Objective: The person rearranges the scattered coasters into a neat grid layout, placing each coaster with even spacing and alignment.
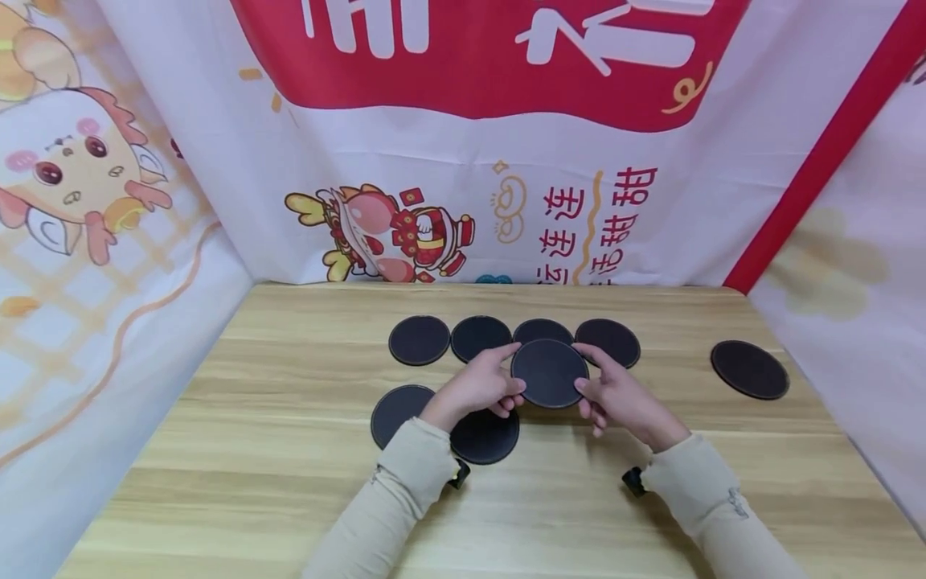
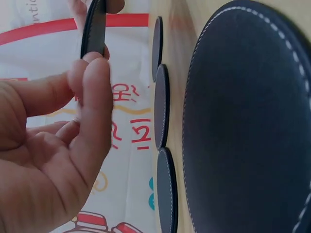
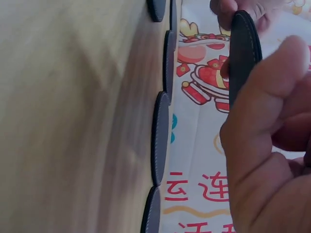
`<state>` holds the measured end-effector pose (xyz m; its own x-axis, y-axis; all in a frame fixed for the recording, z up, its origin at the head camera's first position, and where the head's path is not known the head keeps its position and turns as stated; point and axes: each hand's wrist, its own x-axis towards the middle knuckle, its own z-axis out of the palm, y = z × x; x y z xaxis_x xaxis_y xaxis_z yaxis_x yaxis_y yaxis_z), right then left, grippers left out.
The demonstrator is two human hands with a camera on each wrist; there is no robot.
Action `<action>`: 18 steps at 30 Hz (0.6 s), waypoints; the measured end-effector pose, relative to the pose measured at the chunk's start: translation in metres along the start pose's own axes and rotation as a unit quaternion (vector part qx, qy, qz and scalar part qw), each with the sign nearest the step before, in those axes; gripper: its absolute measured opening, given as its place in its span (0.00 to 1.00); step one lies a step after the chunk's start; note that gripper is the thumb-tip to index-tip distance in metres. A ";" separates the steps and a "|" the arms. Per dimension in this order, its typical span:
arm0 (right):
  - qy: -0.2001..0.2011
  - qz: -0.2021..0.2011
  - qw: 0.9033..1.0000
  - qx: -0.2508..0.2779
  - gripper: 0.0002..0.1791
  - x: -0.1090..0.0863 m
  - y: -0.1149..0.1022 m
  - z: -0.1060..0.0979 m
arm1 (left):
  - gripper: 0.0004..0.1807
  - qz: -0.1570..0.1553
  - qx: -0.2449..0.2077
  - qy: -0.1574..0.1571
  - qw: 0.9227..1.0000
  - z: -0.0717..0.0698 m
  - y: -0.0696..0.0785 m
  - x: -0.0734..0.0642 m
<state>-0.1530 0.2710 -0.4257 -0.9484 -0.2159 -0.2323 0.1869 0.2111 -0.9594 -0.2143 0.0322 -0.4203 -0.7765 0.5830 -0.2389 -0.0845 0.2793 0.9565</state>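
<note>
A round black coaster (image 1: 550,373) with a stitched edge is held above the table between both hands. My left hand (image 1: 483,381) pinches its left edge between thumb and fingers; in the left wrist view that coaster (image 2: 95,29) shows nearly edge-on. On the opposite edge my right hand (image 1: 624,396) pinches it the same way, also seen in the right wrist view, where the coaster (image 3: 243,53) stands out from the fingers. Behind it, a row of coasters lies on the table, one coaster (image 1: 542,328) partly hidden by the held one. Below my left hand lies another coaster (image 1: 485,438).
The back row also has coasters at the left (image 1: 419,340), beside it (image 1: 481,336) and at the right (image 1: 609,342). A front coaster (image 1: 398,414) is partly covered by my left arm. One coaster (image 1: 749,370) lies apart near the right edge of the wooden table (image 1: 253,482). Printed cloth (image 1: 434,137) hangs behind.
</note>
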 end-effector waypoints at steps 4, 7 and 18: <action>0.006 0.022 1.000 -0.005 0.35 -0.004 0.004 -0.002 | 0.42 -0.007 0.025 -0.010 1.000 0.008 -0.003 0.000; -0.001 0.036 0.999 -0.022 0.33 -0.004 0.006 -0.006 | 0.42 -0.023 0.040 -0.003 0.999 0.014 -0.002 0.000; -0.064 0.078 0.994 -0.036 0.32 -0.005 0.013 -0.026 | 0.39 -0.046 0.027 -0.017 0.998 0.028 -0.011 0.002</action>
<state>-0.1527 0.2996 -0.4328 -0.8687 -0.2933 -0.3992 0.3049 0.3186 -0.8975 -0.1972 0.0521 -0.4364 -0.7452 0.5789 -0.3310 -0.1187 0.3733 0.9201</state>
